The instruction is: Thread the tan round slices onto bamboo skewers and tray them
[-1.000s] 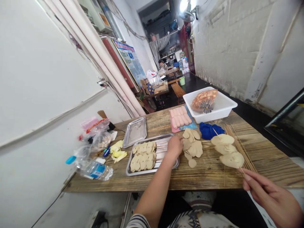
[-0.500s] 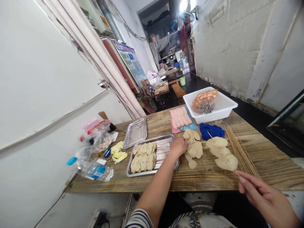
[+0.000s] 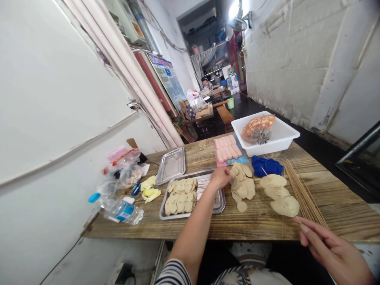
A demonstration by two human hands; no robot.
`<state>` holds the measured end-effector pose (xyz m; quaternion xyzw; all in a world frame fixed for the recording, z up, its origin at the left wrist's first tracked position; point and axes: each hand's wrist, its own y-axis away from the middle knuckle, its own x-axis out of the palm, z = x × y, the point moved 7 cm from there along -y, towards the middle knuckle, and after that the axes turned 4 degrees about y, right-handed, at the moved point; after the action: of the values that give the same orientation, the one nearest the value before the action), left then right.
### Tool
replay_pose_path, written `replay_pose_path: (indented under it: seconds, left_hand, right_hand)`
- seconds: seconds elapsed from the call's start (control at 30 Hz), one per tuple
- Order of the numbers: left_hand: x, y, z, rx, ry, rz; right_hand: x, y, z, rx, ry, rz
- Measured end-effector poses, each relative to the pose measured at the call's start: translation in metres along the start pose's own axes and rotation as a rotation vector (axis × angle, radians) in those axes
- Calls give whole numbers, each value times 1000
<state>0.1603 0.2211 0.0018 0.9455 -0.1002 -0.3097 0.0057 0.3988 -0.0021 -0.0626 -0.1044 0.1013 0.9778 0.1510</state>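
My right hand (image 3: 332, 241) pinches the lower end of a bamboo skewer (image 3: 297, 219). Several flat beige slices (image 3: 285, 206) are threaded along that skewer, tilted over the table. My left hand (image 3: 221, 178) is at the left edge of a pile of loose beige slices (image 3: 243, 189), fingers drawn together; what is between the fingertips is too small to make out. Under my left forearm lies a metal tray (image 3: 221, 202) holding finished-looking skewers of slices (image 3: 180, 204) in two rows, their sticks pointing right.
Loose bamboo skewers (image 3: 305, 194) lie at the right beside a blue cloth (image 3: 267, 165). Behind are pink sausages (image 3: 228, 148) and a white tub (image 3: 285, 136) with a packaged item. A second metal tray (image 3: 170, 166), yellow wrappers (image 3: 150, 190) and a water bottle (image 3: 126, 211) are leftward.
My left hand has drawn slightly back and up along the pile's left edge, its fingers now pinched together. My right hand stays nearly still with the skewer. The view has shifted a little.
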Motion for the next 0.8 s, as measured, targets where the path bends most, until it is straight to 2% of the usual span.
replay_pose_path:
  seconds: [0.13, 0.27, 0.47, 0.63, 0.8]
  left_hand:
    - [-10, 8, -5, -18, 253, 6]
    - [-5, 20, -3, -82, 494, 42]
    - [15, 39, 10, -179, 1177, 86]
    - [13, 51, 12, -155, 1291, -11]
    - [7, 60, 4, -113, 1269, -68]
  right_hand:
    - [8, 5, 4, -14, -6, 31]
    - [29, 13, 15, -49, 15, 121]
    - [54, 25, 32, -128, 27, 217]
    - [57, 25, 30, -118, 40, 239]
    - [58, 25, 33, -98, 38, 256]
